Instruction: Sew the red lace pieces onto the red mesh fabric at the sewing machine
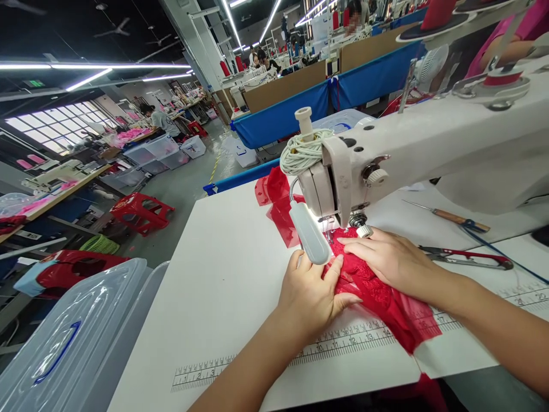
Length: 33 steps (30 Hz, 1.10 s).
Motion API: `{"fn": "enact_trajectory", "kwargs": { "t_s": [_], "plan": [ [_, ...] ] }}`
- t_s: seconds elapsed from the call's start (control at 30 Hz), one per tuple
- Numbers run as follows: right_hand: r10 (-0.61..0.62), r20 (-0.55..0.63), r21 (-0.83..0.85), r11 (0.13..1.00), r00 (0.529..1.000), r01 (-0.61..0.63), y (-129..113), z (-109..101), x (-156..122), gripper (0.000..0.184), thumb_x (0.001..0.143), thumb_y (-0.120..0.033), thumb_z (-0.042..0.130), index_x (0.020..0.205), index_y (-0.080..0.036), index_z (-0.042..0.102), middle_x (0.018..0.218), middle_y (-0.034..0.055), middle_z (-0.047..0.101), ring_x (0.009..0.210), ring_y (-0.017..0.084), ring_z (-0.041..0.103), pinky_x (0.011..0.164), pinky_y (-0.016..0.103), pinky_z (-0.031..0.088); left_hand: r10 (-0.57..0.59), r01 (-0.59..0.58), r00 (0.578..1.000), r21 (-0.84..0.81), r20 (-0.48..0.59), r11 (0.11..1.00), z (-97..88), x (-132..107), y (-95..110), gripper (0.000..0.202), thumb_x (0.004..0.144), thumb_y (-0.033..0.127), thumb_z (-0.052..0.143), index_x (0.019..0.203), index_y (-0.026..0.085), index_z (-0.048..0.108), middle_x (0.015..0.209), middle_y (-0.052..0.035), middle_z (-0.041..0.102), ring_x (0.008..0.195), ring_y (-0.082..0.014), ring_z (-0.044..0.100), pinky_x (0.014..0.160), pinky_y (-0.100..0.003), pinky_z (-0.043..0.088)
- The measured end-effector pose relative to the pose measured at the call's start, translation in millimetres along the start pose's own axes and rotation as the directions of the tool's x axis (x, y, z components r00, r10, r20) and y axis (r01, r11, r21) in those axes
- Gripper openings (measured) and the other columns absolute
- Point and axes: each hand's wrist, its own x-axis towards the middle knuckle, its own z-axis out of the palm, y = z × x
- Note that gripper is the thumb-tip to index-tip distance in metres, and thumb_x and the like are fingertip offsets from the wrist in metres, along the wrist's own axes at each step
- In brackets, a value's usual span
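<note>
Pressing red lace fabric (377,294) flat on the bench (223,274) beneath the sewing machine (429,149) needle, long axis slanting from far left toward the near right edge. Pinning it with left hand (311,294) and right hand (392,257), palms down, fingers unclenched. Nearby, red snips (467,256).

A single head-worn camera is looking forward and down at the bench (223,274), sitting close over the left hand (311,297) and right hand (392,260) by the sewing machine (429,143), also catching the factory aisle (189,186) leftward
</note>
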Motion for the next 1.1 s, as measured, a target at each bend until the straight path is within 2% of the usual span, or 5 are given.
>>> {"fn": "enact_trajectory", "kwargs": {
  "t_s": [0.3, 0.47, 0.57, 0.73, 1.1],
  "plan": [
    [-0.017, -0.031, 0.004, 1.0, 0.999, 0.017, 3.7, -0.8, 7.5, 0.036, 0.091, -0.006, 0.035, 0.102, -0.021, 0.067, 0.103, 0.0075, 0.07, 0.09, 0.022, 0.059, 0.068, 0.032, 0.052, -0.003, 0.003, 1.0, 0.0, -0.016, 1.0, 7.0, 2.5, -9.9, 0.064, 0.098, 0.06, 0.03, 0.131, 0.013, 0.06, 0.115, -0.0176, 0.067, 0.109, -0.0348, 0.057, 0.092, -0.056, 0.046],
    [-0.091, -0.006, 0.022, 0.996, 0.996, 0.091, 3.3, -9.0, 3.7, 0.028, 0.097, -0.021, 0.042, 0.108, -0.018, 0.067, 0.116, 0.0109, 0.069, 0.093, 0.024, 0.06, 0.075, 0.04, 0.054, 0.156, -0.16, 0.987, -0.147, -0.038, 0.976, 2.7, 8.7, -11.4, 0.063, 0.101, 0.055, 0.024, 0.1, 0.01, 0.067, 0.089, -0.0125, 0.065, 0.084, -0.0239, 0.06, 0.074, -0.039, 0.052],
    [-0.15, -0.031, 0.03, 0.988, 0.988, 0.151, 2.4, -8.6, -0.6, 0.032, 0.094, -0.012, 0.04, 0.106, -0.02, 0.069, 0.126, 0.0085, 0.066, 0.105, 0.024, 0.06, 0.083, 0.042, 0.054, 0.165, -0.163, 0.986, -0.193, -0.006, 0.967, 1.1, 9.8, -10.0, 0.051, 0.104, 0.043, 0.026, 0.089, 0.013, 0.064, 0.075, -0.0058, 0.058, 0.066, -0.0174, 0.053, 0.059, -0.032, 0.047],
    [-0.279, -0.074, 0.044, 0.958, 0.957, 0.283, 4.5, -4.3, -3.5, 0.036, 0.095, -0.008, 0.038, 0.11, -0.019, 0.069, 0.114, 0.0069, 0.072, 0.11, 0.021, 0.062, 0.09, 0.041, 0.05, 0.079, -0.075, 0.997, -0.199, 0.012, 0.977, -1.6, 8.4, -7.0, 0.052, 0.104, 0.045, 0.026, 0.109, 0.009, 0.062, 0.079, -0.008, 0.059, 0.069, -0.0191, 0.052, 0.059, -0.033, 0.048],
    [-0.27, -0.114, -0.041, 0.963, 0.956, 0.267, 4.2, -6.4, -5.5, 0.035, 0.097, -0.007, 0.035, 0.099, -0.016, 0.068, 0.108, 0.0084, 0.074, 0.102, 0.019, 0.069, 0.084, 0.036, 0.05, 0.076, -0.079, 0.995, -0.05, -0.064, 0.996, -4.4, 2.1, 0.8, 0.067, 0.099, 0.058, 0.026, 0.118, 0.008, 0.066, 0.106, -0.0191, 0.066, 0.078, -0.0224, 0.057, 0.066, -0.035, 0.05]
  ]
}}
